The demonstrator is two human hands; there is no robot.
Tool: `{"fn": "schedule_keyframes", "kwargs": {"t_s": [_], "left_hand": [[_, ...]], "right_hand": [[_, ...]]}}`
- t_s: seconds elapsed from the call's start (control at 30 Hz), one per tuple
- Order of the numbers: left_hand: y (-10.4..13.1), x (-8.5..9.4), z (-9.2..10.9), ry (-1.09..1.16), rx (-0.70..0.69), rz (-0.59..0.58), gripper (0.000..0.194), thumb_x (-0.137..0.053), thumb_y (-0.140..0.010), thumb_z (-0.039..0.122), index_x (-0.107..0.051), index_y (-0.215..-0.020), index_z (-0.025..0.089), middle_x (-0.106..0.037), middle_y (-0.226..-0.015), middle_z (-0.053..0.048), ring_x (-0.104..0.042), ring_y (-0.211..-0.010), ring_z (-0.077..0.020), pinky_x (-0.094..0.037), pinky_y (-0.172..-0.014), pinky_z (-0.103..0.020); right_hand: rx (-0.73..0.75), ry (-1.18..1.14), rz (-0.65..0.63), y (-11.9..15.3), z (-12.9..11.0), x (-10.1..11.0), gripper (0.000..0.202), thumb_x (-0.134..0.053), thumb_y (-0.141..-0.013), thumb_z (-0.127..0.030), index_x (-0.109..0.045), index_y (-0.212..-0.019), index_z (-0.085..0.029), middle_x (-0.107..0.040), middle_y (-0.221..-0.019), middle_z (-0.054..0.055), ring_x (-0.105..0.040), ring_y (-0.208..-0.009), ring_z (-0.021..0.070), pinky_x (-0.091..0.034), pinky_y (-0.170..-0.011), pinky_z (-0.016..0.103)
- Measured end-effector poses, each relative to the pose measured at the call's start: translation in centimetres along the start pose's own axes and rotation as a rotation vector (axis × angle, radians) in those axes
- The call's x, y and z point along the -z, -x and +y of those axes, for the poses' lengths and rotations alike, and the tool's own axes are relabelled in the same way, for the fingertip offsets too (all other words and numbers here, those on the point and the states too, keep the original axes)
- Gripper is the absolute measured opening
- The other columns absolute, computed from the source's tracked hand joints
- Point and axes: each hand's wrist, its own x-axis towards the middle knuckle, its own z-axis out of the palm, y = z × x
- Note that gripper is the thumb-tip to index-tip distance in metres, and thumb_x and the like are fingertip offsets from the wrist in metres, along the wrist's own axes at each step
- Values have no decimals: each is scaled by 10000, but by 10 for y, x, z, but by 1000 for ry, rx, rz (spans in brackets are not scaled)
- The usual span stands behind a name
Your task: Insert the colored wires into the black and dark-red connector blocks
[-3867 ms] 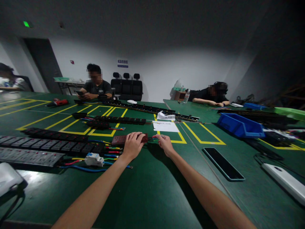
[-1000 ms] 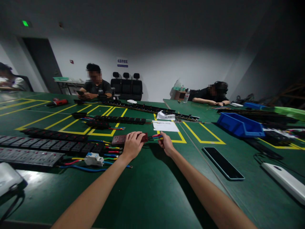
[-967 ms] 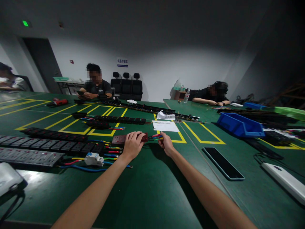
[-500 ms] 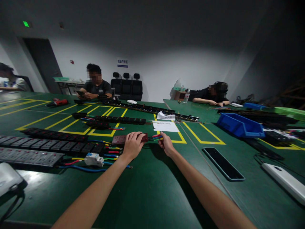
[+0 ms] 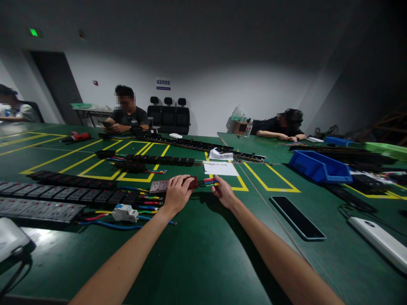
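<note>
In the middle of the head view lies a short reddish-brown socket strip (image 5: 159, 186) on the green table. My left hand (image 5: 178, 191) grips it from above, its fingers curled over the top and far side. Colored wires (image 5: 208, 182), red, blue and green among them, come out of the strip's right end. My right hand (image 5: 223, 191) pinches these wires near their tips between thumb and fingers. Beyond the wires rests a white paper sheet (image 5: 221, 168) with print on it.
Several socket strips (image 5: 73, 192) with wires lie at left, beside a white circuit breaker (image 5: 125, 212). A phone (image 5: 297, 217), a white power bank (image 5: 378, 239) and a blue bin (image 5: 319, 166) are at right. Two people (image 5: 129, 112) (image 5: 286, 126) sit across the table, another at far left.
My right hand has shifted slightly at the wires, its fingers turning a little. The left hand keeps its grip on the strip in the same place.
</note>
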Motion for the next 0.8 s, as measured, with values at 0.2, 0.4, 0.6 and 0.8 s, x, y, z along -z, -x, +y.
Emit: {"fn": "schedule_keyframes", "kwargs": {"t_s": [0.2, 0.4, 0.6, 0.8], "left_hand": [[0, -1, -2, 1, 5, 1, 359, -640, -896, 220, -597, -1251, 245, -638, -1282, -86, -546, -1199, -276, -399, -1040, -464], [0, -2, -2, -3, 7, -4, 361, -645, -895, 216, -596, -1252, 242, -638, -1279, -82, -544, -1198, -272, -400, -1034, -455], [2, -2, 0, -15, 13, -50, 371, -664, -887, 223, -597, -1251, 239, -634, -1268, -82, -540, -1186, -271, -403, -1025, -454], [4, 1, 3, -3, 12, -100, 403, -645, -904, 290, -568, -1297, 248, -611, -1300, -85, -530, -1206, -263, -398, -1040, -450]], "right_hand": [[83, 85, 39, 0, 4, -5, 539, -576, -851, -629, -742, -946, -125, -497, -480, -33, -342, -388, 72, -182, -367, 200], [157, 124, 74, 2, 8, -8, 619, -616, -787, -698, -751, -967, -122, -491, -493, -32, -354, -397, 70, -190, -373, 194], [220, 230, 105, 1, 13, -7, 579, -626, -774, -647, -756, -928, -104, -456, -442, -45, -316, -378, 72, -195, -375, 207], [313, 400, 195, 5, 15, -9, 526, -550, -827, -575, -775, -865, -101, -486, -435, -15, -347, -379, 99, -221, -392, 236]]}}
